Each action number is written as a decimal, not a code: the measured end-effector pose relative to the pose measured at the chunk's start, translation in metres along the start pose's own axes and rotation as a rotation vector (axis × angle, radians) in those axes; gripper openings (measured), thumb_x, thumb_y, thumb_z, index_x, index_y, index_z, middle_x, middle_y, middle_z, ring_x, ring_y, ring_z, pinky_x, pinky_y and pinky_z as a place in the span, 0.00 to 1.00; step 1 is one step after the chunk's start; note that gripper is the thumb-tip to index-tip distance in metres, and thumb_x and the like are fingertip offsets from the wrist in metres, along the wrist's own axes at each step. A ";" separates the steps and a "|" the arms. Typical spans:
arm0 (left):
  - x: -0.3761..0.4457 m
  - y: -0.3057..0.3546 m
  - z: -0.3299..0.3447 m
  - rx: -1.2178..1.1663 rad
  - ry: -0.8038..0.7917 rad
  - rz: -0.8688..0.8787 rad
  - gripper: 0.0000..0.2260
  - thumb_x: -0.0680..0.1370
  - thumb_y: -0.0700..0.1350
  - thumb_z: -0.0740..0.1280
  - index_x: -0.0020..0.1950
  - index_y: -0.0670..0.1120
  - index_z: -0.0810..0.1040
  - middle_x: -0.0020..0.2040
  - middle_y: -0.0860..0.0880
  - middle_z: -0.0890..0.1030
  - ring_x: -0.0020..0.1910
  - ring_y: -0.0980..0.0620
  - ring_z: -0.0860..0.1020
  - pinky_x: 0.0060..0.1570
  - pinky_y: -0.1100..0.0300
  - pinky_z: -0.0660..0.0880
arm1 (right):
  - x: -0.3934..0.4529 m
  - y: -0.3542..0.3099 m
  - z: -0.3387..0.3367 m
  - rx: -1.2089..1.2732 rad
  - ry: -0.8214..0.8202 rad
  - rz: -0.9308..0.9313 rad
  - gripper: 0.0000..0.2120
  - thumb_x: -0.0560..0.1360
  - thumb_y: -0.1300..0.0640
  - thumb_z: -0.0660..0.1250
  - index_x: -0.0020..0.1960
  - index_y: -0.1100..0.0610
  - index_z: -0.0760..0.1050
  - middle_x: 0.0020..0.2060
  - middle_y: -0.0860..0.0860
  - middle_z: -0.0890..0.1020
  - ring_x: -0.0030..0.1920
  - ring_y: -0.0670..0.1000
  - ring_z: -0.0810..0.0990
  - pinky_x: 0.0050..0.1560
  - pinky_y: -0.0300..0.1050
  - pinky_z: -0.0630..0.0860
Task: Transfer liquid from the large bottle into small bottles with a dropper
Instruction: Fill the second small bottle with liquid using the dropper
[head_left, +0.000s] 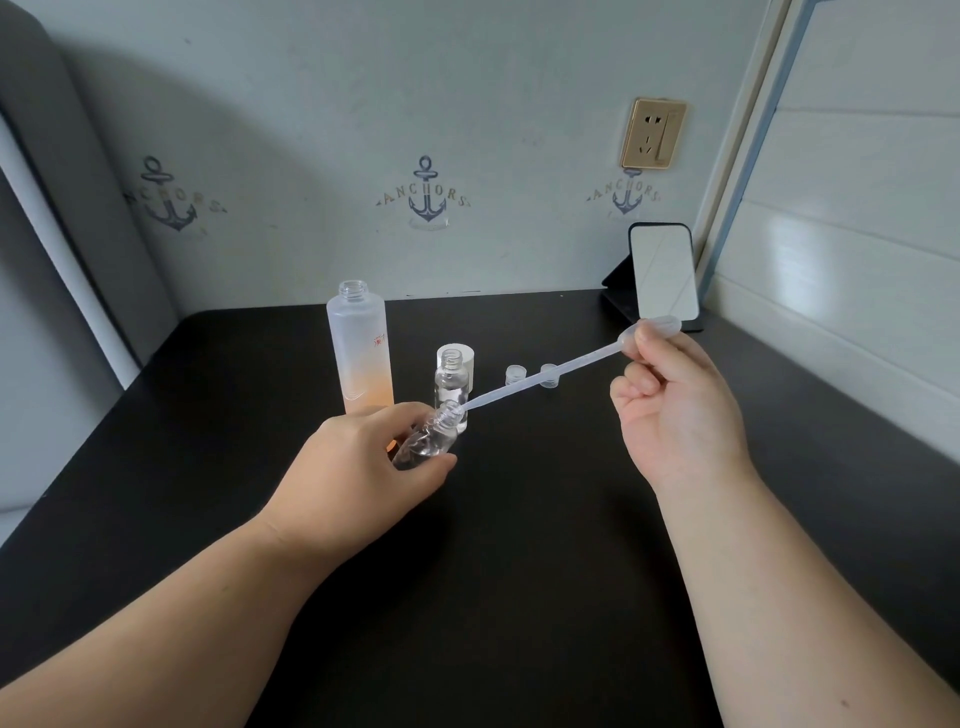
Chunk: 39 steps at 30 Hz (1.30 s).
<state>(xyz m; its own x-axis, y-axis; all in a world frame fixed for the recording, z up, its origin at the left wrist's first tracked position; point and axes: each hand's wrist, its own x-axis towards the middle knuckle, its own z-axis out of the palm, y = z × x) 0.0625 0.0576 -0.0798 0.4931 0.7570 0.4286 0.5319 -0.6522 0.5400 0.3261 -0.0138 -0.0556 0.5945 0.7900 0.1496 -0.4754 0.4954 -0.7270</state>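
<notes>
My left hand (363, 462) grips a small clear bottle (428, 439), tilted with its open mouth up and to the right. A long clear plastic dropper (545, 379) runs from that mouth up to my right hand (670, 405), which pinches the bulb between thumb and fingers. The dropper's tip sits at or just inside the bottle's mouth. Behind my left hand stands the large frosted bottle (359, 348), uncapped, with orange tint at its base. A second small clear bottle (451, 376) stands upright and open beside it.
A white cap (465, 353) stands behind the second small bottle. Two small clear caps (515, 373) (548, 371) lie further right on the black table (519, 545). A phone (662, 275) leans on a stand at the back right, near the wall and a white panel.
</notes>
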 end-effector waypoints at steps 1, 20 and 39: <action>0.000 0.000 0.000 0.003 0.000 -0.003 0.11 0.72 0.59 0.71 0.52 0.60 0.81 0.42 0.62 0.80 0.45 0.62 0.78 0.41 0.60 0.78 | 0.000 0.000 0.000 -0.003 0.005 -0.004 0.07 0.79 0.65 0.67 0.45 0.57 0.79 0.38 0.50 0.81 0.29 0.43 0.69 0.33 0.34 0.66; 0.002 -0.003 -0.001 -0.031 -0.109 -0.050 0.20 0.66 0.73 0.66 0.44 0.58 0.74 0.40 0.61 0.79 0.41 0.62 0.77 0.31 0.68 0.70 | -0.002 0.000 0.002 0.071 0.114 0.056 0.09 0.78 0.60 0.69 0.40 0.59 0.83 0.37 0.51 0.83 0.33 0.48 0.77 0.37 0.38 0.74; 0.018 -0.029 0.001 -0.440 0.257 -0.368 0.33 0.75 0.56 0.73 0.76 0.55 0.63 0.61 0.61 0.76 0.55 0.63 0.77 0.49 0.65 0.72 | 0.000 0.004 0.002 0.090 0.089 0.122 0.10 0.77 0.62 0.69 0.39 0.61 0.85 0.37 0.52 0.83 0.32 0.47 0.77 0.35 0.38 0.74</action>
<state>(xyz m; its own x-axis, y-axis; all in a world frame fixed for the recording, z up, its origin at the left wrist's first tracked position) 0.0570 0.0900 -0.0882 0.1215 0.9495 0.2892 0.2753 -0.3122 0.9092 0.3227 -0.0117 -0.0569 0.5822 0.8130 0.0011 -0.6010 0.4313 -0.6729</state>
